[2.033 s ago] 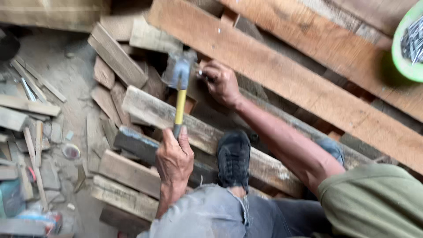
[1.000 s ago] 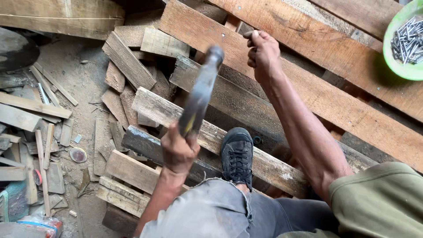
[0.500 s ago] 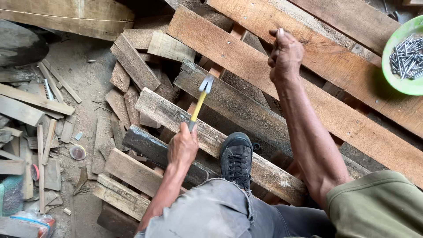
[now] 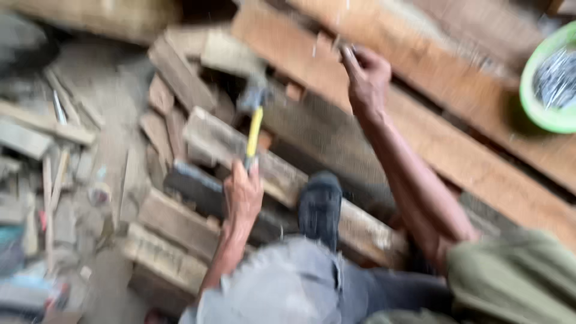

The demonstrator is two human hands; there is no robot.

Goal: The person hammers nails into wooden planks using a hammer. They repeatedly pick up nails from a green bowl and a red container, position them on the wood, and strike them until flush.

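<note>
The whole view is blurred by motion. My left hand (image 4: 242,192) grips the yellow handle of a hammer (image 4: 254,123), whose steel head sits over the end of a grey weathered board (image 4: 312,135). My right hand (image 4: 366,75) is raised over a long brown plank (image 4: 456,144), fingers pinched together; whether something small is between them is too blurred to tell. My black shoe (image 4: 320,207) presses on a pale board (image 4: 360,225) below the grey one.
A green bowl of nails (image 4: 552,78) stands at the right edge on the planks. Short wood offcuts (image 4: 174,78) lie heaped left of the hammer, and more scraps (image 4: 42,150) litter the dusty floor at far left.
The hammer swung up high, came down onto the grey board, and its head now sits a little further left. My right hand rose from the board to above the brown plank.
</note>
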